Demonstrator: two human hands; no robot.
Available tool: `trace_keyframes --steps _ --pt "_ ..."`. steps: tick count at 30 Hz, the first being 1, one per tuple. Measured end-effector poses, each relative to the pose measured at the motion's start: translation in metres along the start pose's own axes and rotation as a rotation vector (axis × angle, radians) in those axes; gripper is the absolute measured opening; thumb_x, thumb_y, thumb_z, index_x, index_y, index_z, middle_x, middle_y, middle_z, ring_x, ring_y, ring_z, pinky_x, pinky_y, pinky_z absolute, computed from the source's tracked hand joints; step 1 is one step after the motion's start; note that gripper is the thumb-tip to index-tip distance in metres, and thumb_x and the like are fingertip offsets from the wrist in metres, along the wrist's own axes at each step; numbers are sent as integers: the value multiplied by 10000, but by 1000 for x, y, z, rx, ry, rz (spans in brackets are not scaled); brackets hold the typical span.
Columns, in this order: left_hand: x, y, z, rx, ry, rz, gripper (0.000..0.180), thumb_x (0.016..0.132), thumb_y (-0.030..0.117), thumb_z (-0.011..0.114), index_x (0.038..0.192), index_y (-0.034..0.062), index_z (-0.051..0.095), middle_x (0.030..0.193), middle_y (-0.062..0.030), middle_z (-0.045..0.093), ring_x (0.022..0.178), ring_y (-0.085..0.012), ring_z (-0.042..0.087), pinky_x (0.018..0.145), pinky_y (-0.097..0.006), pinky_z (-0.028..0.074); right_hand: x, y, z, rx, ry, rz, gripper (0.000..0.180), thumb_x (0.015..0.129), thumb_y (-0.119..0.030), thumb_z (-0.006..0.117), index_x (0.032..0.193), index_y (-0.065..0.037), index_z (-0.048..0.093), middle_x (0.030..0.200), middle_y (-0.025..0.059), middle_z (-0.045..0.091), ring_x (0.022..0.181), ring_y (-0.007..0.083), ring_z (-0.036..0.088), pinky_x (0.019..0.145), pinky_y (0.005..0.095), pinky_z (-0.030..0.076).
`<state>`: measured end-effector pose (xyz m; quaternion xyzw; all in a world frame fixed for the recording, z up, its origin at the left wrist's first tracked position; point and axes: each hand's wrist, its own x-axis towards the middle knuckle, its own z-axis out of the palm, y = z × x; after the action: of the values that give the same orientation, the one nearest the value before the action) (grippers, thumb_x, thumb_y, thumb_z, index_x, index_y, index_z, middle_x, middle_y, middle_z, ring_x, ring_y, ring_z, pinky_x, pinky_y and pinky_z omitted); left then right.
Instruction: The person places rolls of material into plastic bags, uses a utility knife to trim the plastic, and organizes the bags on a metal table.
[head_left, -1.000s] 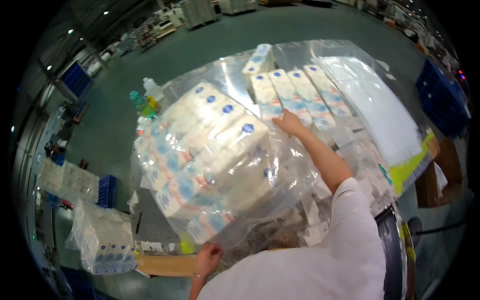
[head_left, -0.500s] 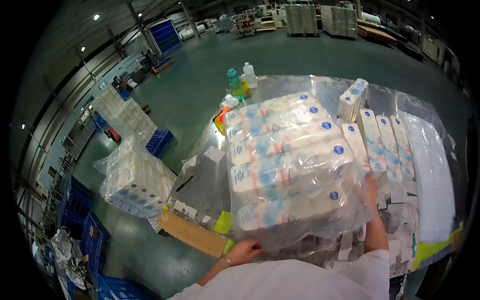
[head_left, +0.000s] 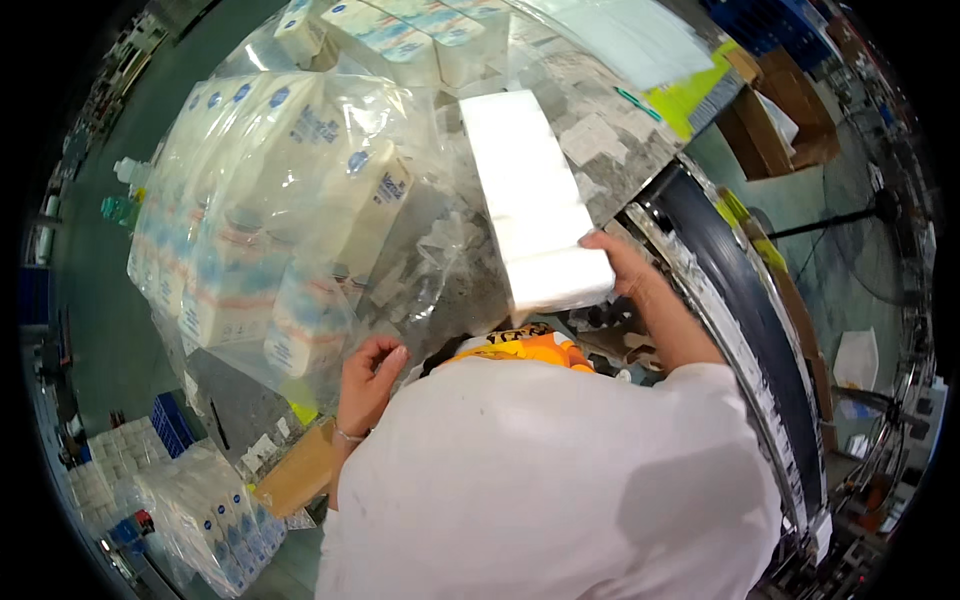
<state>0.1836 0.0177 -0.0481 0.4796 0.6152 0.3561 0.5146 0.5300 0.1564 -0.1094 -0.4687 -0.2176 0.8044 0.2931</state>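
My right hand (head_left: 622, 266) grips the near end of a long white wrapped paper pack (head_left: 530, 180), with the thumb on its top edge. This pack lies over the table's near side, its plain white face up. My left hand (head_left: 370, 383) is empty, its fingers loosely bent and the thumb apart. It hovers beside the near edge of a large clear plastic bag (head_left: 385, 120). Inside the bag several long printed paper packs (head_left: 255, 215) lie side by side. More printed packs (head_left: 400, 35) stand at the table's far side.
White plastic sheets (head_left: 620, 35) lie at the far right of the table (head_left: 640, 150), near a green pen (head_left: 638, 104). To the right runs a dark conveyor belt (head_left: 730, 260). An open cardboard box (head_left: 775, 125) sits beyond it. Bagged packs (head_left: 215, 520) stand at lower left.
The view has swung to the right, bringing the conveyor in. My right hand has come nearer and now holds a white pack. My left hand is raised beside the bag.
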Motion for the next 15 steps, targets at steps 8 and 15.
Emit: trace_keyframes --steps 8,15 --pt "78 16 61 -274 -383 -202 486 861 316 499 1228 27 362 1167 -82 462 1069 -143 443 882 -276 379 -27 58 21 29 -3 -242 755 635 -301 653 1230 47 343 1098 150 504 1014 214 510 837 318 434" --pt "110 64 89 -641 -596 -156 549 820 246 528 1253 -16 315 1204 -128 442 1123 -215 427 944 -339 357 -81 28 40 -232 -102 -519 997 501 -330 745 1302 6 257 1224 110 426 1130 192 409 960 306 303"
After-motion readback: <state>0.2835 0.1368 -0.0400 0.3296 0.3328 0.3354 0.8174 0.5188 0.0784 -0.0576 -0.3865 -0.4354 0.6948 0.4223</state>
